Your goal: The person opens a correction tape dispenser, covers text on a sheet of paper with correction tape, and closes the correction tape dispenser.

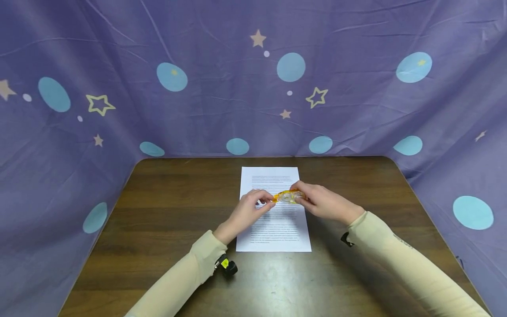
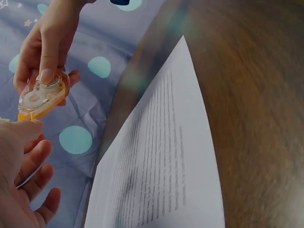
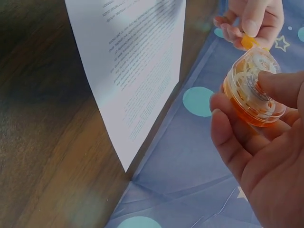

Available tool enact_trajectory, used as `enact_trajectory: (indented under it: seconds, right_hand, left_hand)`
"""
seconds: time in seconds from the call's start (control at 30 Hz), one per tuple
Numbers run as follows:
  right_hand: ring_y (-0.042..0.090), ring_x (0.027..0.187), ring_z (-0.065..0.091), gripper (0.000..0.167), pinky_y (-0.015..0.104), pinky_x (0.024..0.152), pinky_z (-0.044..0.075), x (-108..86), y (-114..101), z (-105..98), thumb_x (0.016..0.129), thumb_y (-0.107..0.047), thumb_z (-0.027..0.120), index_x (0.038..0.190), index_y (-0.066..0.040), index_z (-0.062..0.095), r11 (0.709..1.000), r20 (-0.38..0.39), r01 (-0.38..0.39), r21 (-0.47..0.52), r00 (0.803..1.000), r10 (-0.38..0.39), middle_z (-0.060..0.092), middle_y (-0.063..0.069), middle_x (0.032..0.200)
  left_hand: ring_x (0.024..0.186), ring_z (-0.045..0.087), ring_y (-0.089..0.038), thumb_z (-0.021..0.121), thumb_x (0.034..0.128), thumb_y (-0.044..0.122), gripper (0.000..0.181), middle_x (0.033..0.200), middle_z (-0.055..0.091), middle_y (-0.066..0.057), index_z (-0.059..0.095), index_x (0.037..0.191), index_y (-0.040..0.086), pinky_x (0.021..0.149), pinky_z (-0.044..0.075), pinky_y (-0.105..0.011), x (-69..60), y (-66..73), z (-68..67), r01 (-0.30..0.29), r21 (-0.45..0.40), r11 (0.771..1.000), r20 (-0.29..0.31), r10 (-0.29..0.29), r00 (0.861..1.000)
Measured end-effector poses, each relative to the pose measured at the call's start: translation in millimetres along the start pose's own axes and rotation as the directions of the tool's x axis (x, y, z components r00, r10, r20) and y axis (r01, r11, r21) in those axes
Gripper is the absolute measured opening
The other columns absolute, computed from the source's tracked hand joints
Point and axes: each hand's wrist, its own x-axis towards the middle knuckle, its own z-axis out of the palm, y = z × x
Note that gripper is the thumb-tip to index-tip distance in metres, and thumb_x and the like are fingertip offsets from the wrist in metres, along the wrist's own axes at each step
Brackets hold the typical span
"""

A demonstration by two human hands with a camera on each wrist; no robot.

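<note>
Above the printed sheet, my right hand (image 1: 326,201) grips a correction tape dispenser (image 1: 288,197) with a clear casing and orange parts. In the right wrist view, the thumb lies on the clear side of the dispenser (image 3: 256,90), over its reels, with fingers behind it. My left hand (image 1: 251,209) pinches the orange cap (image 3: 249,42) at the narrow end between thumb and index finger. The other left fingers are loosely bent, as the left wrist view shows of that hand (image 2: 23,166). Whether the cap has come off the tip is hard to tell.
A white sheet of printed text (image 1: 273,237) lies on the brown wooden table (image 1: 170,211) under the hands. Behind and beside the table hangs a purple curtain (image 1: 222,97) with stars and blue dots. A black wrist device (image 1: 228,266) sits at the left cuff.
</note>
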Motion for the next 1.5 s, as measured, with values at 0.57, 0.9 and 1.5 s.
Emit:
enact_trajectory:
  seconds: [0.57,0.9,1.5]
  right_hand:
    - [0.004,0.058,0.046,0.025,0.024,0.055,0.043,18.5,4.0,2.9,0.1,-0.027,0.072,0.115,-0.015,0.056,0.988,0.024,-0.034,0.153,0.999,0.03,0.059,-0.007,0.077]
    - [0.008,0.06,0.046,0.028,0.029,0.057,0.04,52.6,16.6,4.3,0.103,-0.027,0.066,0.129,-0.016,0.06,0.997,0.057,-0.07,-0.012,0.996,0.07,0.062,-0.005,0.077]
    - [0.018,0.088,0.07,0.026,0.038,0.081,0.057,138.0,52.0,35.6,0.105,-0.023,0.066,0.124,-0.007,0.061,0.982,0.149,-0.168,-0.084,0.972,0.179,0.073,0.009,0.109]
  left_hand:
    - [0.083,0.061,-0.009,0.073,0.0977,0.011,0.014,0.094,0.073,-0.012,0.072,0.103,-0.002,0.074,0.051,-0.026,8.5,-0.4,11.4,0.21,-0.357,0.91,0.072,-0.198,0.978]
    - [0.085,0.064,-0.014,0.078,0.0943,0.019,0.015,0.093,0.073,-0.003,0.075,0.101,0.007,0.079,0.054,-0.032,2.1,-35.0,-17.3,0.188,0.088,0.978,0.185,-0.202,0.962]
    - [0.156,0.029,-0.033,0.069,0.0961,0.056,0.089,0.167,0.033,-0.019,0.04,0.158,0.0,0.118,0.03,-0.063,8.3,-71.9,-40.1,0.073,0.55,0.832,0.362,-0.317,0.877]
